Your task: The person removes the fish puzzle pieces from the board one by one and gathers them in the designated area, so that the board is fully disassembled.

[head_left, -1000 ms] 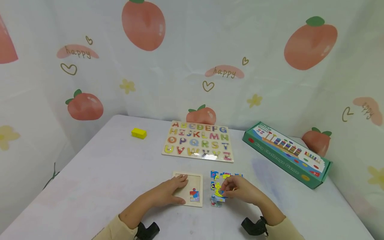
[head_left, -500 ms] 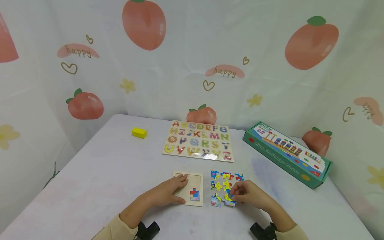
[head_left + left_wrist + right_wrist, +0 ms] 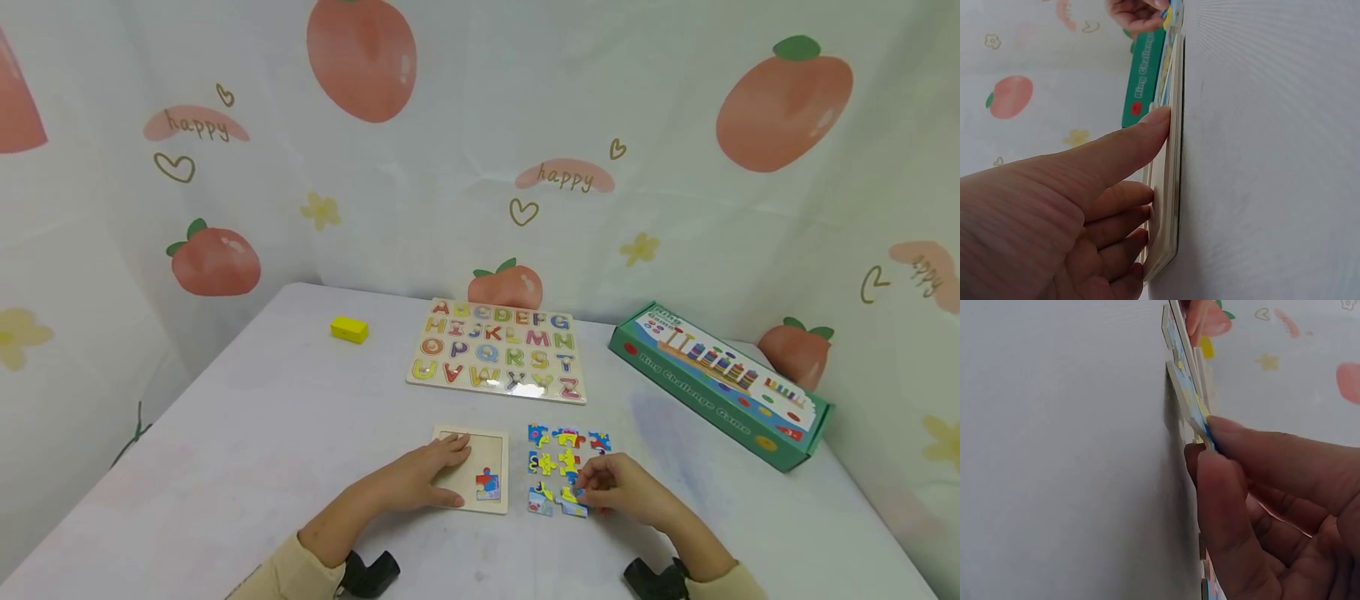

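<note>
My left hand [image 3: 416,477] rests on a shallow wooden puzzle tray [image 3: 492,450], fingers spread over its left side and thumb at the near edge. A red and blue jigsaw piece [image 3: 487,487] lies in the tray's near right corner. To the right of the tray, several loose jigsaw pieces [image 3: 546,464] lie in rough rows on the table. My right hand [image 3: 630,493] pinches a blue and yellow jigsaw piece [image 3: 1186,400] between thumb and fingertip at the near row. In the right wrist view this piece is tilted, one end raised off the table. Its gripped end is hidden by my fingers.
Behind the tray lies a wooden alphabet board [image 3: 495,350]. A green Ring Challenge Game box [image 3: 720,387] stands slantwise at the back right, and a yellow block [image 3: 349,329] at the back left. A printed curtain [image 3: 435,183] hangs behind the table.
My right hand has moved rightward with the pinched piece, from over the left of the loose pieces to the near middle, uncovering others. The left hand stays on the tray.
</note>
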The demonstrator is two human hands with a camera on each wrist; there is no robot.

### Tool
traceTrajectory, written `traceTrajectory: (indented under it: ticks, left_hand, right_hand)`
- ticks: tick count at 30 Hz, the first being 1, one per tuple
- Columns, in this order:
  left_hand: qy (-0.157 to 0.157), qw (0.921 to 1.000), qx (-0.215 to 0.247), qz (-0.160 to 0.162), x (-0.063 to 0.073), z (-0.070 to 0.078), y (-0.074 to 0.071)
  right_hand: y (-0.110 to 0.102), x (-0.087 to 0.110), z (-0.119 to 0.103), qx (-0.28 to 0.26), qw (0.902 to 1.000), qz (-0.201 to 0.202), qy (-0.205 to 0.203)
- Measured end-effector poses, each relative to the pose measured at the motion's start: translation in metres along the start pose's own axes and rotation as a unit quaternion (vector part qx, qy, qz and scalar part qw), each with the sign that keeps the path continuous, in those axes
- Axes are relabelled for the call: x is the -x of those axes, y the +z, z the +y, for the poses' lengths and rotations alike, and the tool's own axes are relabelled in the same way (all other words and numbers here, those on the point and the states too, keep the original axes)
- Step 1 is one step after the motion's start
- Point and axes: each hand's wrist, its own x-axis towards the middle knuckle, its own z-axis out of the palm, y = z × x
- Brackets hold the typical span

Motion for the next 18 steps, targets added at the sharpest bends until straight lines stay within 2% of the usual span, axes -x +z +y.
traceTrajectory:
  ticks: [7,14,18]
  left_hand:
    - [-0.001,1.0000,0.002,-0.001,0.000,0.000,0.000]
    - [-0.005,1.0000,0.006,-0.004,-0.001,-0.002,0.000]
    - [-0.004,1.0000,0.005,-0.005,-0.002,-0.003,0.001]
  right_hand:
    - [0.000,0.002,-0.002,-0.011,0.9999,-0.009,0.001]
    - [0.004,0.004,-0.007,0.044,0.9989,0.002,-0.017]
    - [0.006,0.006,-0.012,0.065,0.9978,0.011,-0.008]
